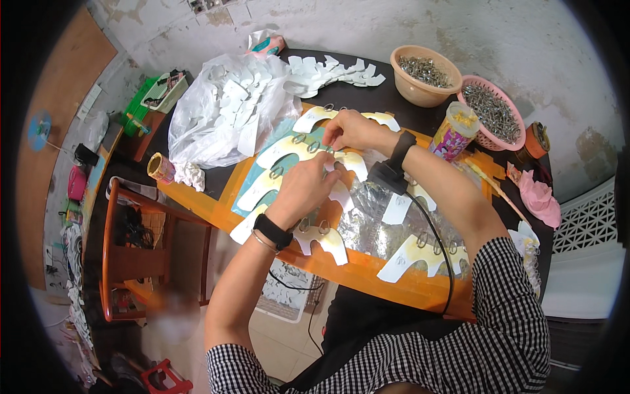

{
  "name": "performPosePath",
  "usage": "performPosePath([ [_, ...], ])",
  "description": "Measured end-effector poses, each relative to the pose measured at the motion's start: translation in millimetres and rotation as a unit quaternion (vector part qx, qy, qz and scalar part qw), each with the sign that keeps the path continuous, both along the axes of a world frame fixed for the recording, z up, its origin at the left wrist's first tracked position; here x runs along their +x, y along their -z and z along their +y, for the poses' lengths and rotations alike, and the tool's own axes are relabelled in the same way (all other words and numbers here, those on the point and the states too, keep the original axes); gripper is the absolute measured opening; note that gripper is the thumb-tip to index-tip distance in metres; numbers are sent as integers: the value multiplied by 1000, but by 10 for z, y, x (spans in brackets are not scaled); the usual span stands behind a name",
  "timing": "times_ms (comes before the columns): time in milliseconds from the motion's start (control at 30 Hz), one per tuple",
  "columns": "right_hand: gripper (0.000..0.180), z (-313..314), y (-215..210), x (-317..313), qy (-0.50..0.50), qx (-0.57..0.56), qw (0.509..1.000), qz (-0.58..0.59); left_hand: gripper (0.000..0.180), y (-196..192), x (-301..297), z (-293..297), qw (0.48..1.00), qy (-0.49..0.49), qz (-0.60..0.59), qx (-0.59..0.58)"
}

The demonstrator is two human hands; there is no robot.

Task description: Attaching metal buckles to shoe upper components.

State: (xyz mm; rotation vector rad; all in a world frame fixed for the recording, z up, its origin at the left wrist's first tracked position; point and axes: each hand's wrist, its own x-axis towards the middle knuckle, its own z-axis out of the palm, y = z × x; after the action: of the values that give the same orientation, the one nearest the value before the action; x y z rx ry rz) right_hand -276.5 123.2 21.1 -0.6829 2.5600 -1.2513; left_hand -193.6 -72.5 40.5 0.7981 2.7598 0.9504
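My left hand [307,187] rests fingers-down on a white arch-shaped card piece [289,151] that carries small metal rings. Just beyond it, my right hand [349,129] pinches a small metal ring at the same row of cards. Several more arch-shaped card pieces with yellowish stains and rings lie around: one [323,239] below my left wrist, another [412,255] toward my right elbow. They sit on an orange-edged work board [367,274] with a foil sheet [367,217]. Both wrists wear dark bands; a black cable runs from the right one.
A white plastic bag [223,111] of cut card pieces lies at the left, loose white pieces [328,72] behind. A tan bowl [423,75] and pink basket [493,111] hold metal rings. A colourful jar [454,130] stands nearby, a tape roll [159,167] and orange-framed chair [141,249] at left.
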Motion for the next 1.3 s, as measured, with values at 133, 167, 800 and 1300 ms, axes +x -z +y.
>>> performPosePath([
  [133,20,-13,17,11,4,1,1000,-4,29,4,-41,-7,999,-10,-34,3],
  [167,19,-15,23,19,10,-2,1000,0,31,0,-55,-12,998,-19,-60,11],
  [800,13,-11,60,106,15,-20,997,68,35,-51,-270,-118,927,-102,-300,201],
  [1300,15,-119,147,296,36,24,985,166,79,32,-257,-200,818,-137,-394,397],
])
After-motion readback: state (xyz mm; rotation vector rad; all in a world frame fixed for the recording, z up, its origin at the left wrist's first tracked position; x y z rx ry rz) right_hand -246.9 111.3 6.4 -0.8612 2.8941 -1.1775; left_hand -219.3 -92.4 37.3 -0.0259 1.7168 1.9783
